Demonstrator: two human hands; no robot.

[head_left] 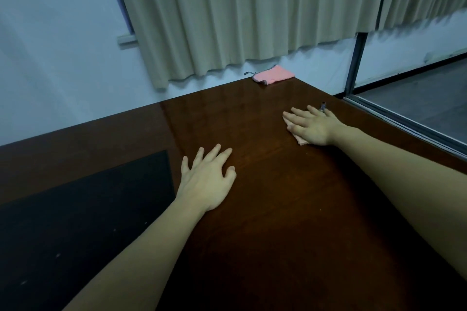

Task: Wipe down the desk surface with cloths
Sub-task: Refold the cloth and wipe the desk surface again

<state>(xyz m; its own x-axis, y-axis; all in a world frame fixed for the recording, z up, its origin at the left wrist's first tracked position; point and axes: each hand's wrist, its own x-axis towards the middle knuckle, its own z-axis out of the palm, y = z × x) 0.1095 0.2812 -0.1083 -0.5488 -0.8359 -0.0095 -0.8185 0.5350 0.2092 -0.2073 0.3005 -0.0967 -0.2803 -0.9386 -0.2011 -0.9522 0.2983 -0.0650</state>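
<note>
Under your right hand (312, 126) most of a pale pink cloth (302, 141) was hidden; only a thin strip ahead of your fingertips and a small corner beside the heel of the palm showed, so its shape and size could not be made out. Something small and dark stuck up just past your right thumb, too blurred to identify. Both of your forearms were cut off by the bottom and right edges of the view. No brand, label or writing could be read anywhere. Your right arm reached far forward toward the right edge of the dark wooden desk (265, 209), palm down, with straight fingers laid flat and pressing the cloth onto the wood rather than curling round it. Your left hand (207, 179) lay nearer to you on the bare wood, palm down, fingers spread and lightly arched, holding nothing, just beside the edge of a black mat (88, 222) whose near and left parts ran out of view. A second pink cloth (274, 74) lay untouched at the desk's far corner, well apart from both hands, below the hem of beige curtains (240, 12).
</note>
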